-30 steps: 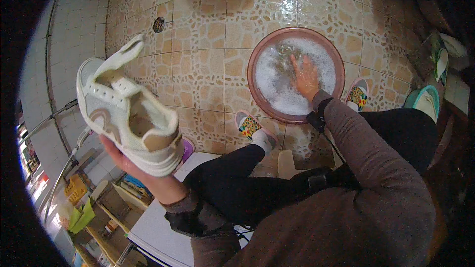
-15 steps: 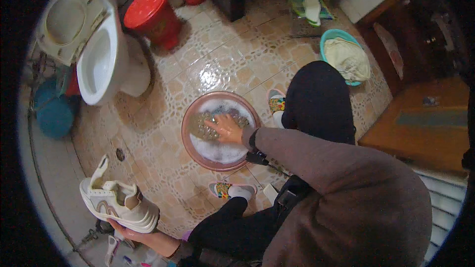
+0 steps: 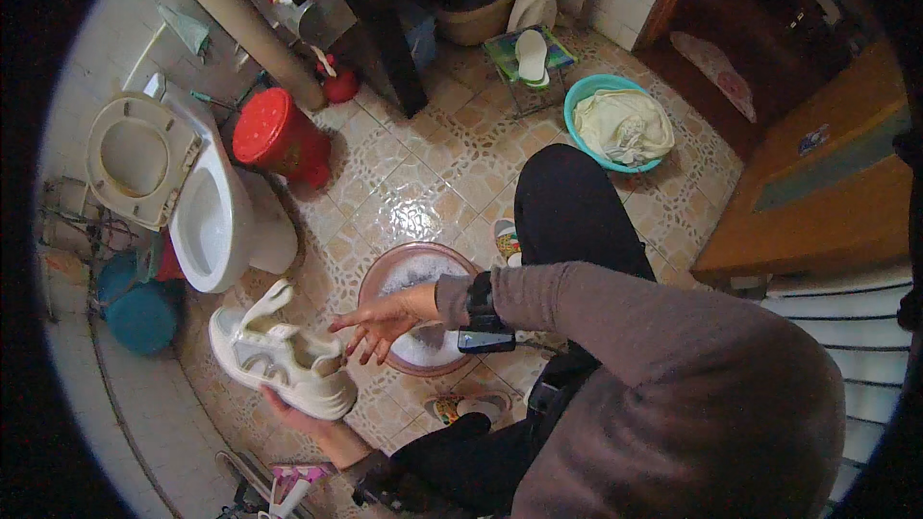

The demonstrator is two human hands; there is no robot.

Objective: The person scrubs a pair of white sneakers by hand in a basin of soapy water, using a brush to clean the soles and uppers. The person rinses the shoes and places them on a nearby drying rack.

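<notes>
A white-and-beige sneaker (image 3: 279, 358) rests in my left hand (image 3: 300, 419), which grips its sole from below, with the tongue sticking up. My right hand (image 3: 386, 321) is empty, its fingers spread, close to the sneaker's heel and above the left side of a pinkish-brown basin (image 3: 368, 286). The basin stands on the tiled floor and holds white suds, partly hidden by my right arm. A dark strap with a small device (image 3: 486, 338) sits on my right wrist.
To the left stand a toilet (image 3: 213, 226) with its lid raised, a red lidded bucket (image 3: 264, 125) and a blue tub (image 3: 137, 306). A turquoise basin (image 3: 574, 125) with pale cloth is at the far right, near a small stool with insoles (image 3: 531, 56). A wooden door (image 3: 817, 197) is at right.
My right hand has come up out of the suds and moved left toward the sneaker. My left hand has brought the sneaker up and to the right. The view has shifted.
</notes>
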